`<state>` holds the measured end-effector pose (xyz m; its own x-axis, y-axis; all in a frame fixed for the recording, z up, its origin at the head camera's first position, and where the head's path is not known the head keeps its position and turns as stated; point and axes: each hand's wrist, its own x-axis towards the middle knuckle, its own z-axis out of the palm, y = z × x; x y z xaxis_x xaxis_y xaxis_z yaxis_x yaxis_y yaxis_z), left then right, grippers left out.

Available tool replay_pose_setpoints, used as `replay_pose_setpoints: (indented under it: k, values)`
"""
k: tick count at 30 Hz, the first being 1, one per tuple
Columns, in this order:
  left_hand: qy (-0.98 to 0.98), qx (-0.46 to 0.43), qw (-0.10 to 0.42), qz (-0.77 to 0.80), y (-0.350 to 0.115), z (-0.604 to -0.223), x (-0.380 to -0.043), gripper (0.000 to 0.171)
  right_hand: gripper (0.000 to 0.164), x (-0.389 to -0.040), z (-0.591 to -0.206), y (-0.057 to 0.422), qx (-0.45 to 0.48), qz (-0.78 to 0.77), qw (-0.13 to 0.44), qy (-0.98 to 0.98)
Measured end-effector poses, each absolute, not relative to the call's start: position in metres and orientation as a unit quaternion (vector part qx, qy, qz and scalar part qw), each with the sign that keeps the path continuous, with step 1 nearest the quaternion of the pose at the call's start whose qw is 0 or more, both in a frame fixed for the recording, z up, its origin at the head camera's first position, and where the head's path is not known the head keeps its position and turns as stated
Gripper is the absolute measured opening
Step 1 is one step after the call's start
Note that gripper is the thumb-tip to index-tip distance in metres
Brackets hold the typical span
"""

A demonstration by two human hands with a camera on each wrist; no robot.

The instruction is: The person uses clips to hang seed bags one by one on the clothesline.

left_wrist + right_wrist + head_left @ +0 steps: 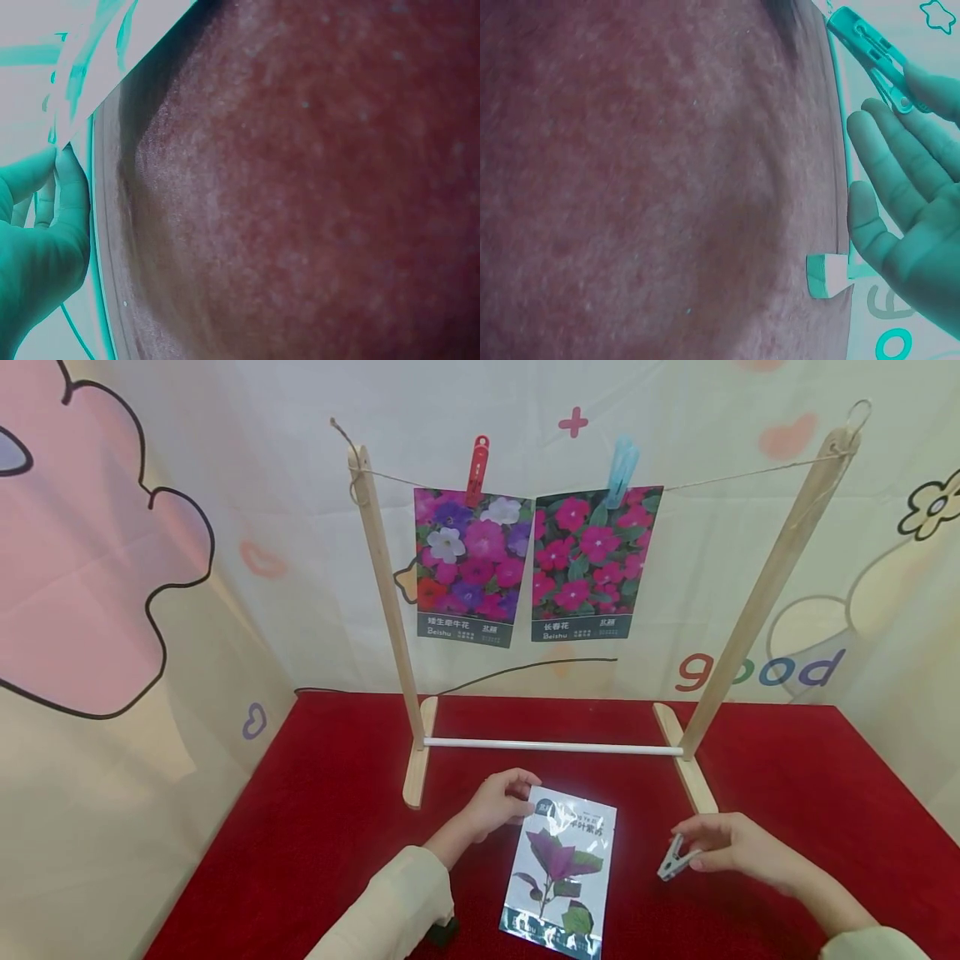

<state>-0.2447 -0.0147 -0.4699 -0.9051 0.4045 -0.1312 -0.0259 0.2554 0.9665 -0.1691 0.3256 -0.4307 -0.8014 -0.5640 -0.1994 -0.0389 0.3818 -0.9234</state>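
Note:
My left hand (501,802) pinches the upper left corner of a white seed packet (558,872) printed with a purple-leaved plant. The left wrist view shows thumb and fingertip meeting on the packet's corner (112,52). To the right, my right hand (738,847) holds a grey clothespin (673,860) between thumb and fingers, its nose pointing away from the palm. In the right wrist view the same clothespin (874,56) sits at the thumb tip, while the other fingers are spread loosely below it.
Behind the hands stands a wooden frame with a left post (390,602), right post (772,585) and white crossbar (551,746). Two flower packets hang from its string (735,477), one by a red clothespin (477,471), one by a blue clothespin (621,472). Red cloth (315,827) covers the table.

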Motion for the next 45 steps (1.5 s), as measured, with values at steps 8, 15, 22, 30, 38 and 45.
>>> replay_pose_setpoints:
  k: [8, 15, 22, 30, 38, 45]
  values:
    - [0.762, 0.13, 0.178, 0.609, -0.013, -0.467, -0.245, 0.029, 0.048, -0.17, -0.427, 0.322, -0.168, -0.545, 0.244, 0.785]
    - [0.759, 0.14, 0.178, 0.61, -0.012, -0.467, -0.245, 0.03, 0.046, -0.171, -0.426, 0.321, -0.142, -0.545, 0.221, 0.796]
    - [0.754, 0.142, 0.177, 0.616, -0.011, -0.466, -0.245, 0.03, 0.05, -0.169, -0.424, 0.319, -0.122, -0.528, 0.195, 0.818]
    - [0.748, 0.14, 0.171, 0.626, -0.008, -0.463, -0.245, 0.029, 0.054, -0.171, -0.42, 0.316, -0.111, -0.505, 0.173, 0.838]
    - [0.741, 0.144, 0.165, 0.634, -0.005, -0.459, -0.247, 0.031, 0.052, -0.173, -0.412, 0.315, -0.109, -0.499, 0.154, 0.846]
    - [0.74, 0.142, 0.155, 0.639, -0.003, -0.451, -0.248, 0.032, 0.047, -0.175, -0.406, 0.318, -0.123, -0.498, 0.149, 0.845]
